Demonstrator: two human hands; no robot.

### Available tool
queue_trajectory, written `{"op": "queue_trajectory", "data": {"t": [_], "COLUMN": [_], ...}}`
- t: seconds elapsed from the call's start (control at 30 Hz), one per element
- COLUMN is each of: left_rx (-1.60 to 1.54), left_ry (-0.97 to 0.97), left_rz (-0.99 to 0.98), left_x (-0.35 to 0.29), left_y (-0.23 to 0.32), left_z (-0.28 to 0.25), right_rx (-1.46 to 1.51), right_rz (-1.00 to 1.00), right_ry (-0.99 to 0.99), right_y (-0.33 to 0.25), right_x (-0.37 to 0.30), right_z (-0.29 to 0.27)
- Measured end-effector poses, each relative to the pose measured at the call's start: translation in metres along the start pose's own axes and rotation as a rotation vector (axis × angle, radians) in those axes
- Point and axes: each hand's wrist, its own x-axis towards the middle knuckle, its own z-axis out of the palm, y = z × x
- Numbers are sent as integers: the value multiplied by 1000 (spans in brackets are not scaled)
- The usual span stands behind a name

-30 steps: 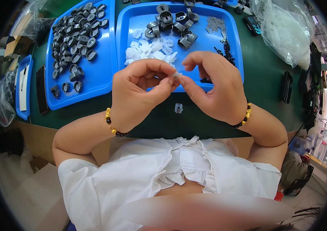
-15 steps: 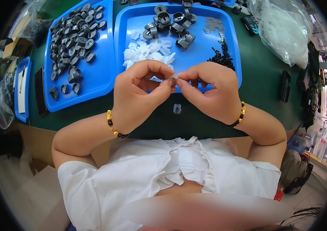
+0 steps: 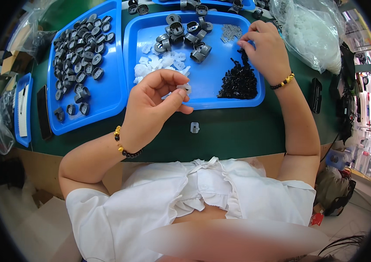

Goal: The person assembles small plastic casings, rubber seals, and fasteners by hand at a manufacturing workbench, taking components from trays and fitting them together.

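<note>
Between thumb and index finger, my left hand [image 3: 152, 98] pinches a small white plastic piece [image 3: 185, 88] above the front edge of the middle blue tray [image 3: 214, 103]. My right hand [image 3: 266, 52] is over that tray's right side, thumb and forefinger closed together; anything between them is too small to make out. Those fingertips sit beside the small clear parts [image 3: 231, 33] and the top of a pile of small black parts [image 3: 238, 82]. White translucent pieces [image 3: 161, 63] lie heaped near my left hand. One more such piece [image 3: 194, 127] rests on the green table.
Dark grey round housings [image 3: 176, 29] stand at the middle tray's back. A left blue tray [image 3: 106, 111] carries many more. Farther left are a phone-like dark slab [image 3: 44, 111] and a narrow blue tray [image 3: 27, 87]. A plastic bag [image 3: 312, 39] of white pieces lies at right.
My right hand has left the white piece and moved up and right to the small parts at the tray's far right. My left hand still holds the piece.
</note>
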Motion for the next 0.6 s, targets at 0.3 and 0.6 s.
{"op": "queue_trajectory", "data": {"t": [0.3,0.6], "left_rx": [73,77], "left_ry": [23,36], "left_rz": [-25,14], "left_x": [1,-2], "left_y": [-5,-6], "left_z": [0,0], "right_rx": [-207,637], "right_rz": [-69,32], "right_ry": [35,104], "right_y": [-2,-44], "right_x": [0,-10], "right_z": [19,-8]}}
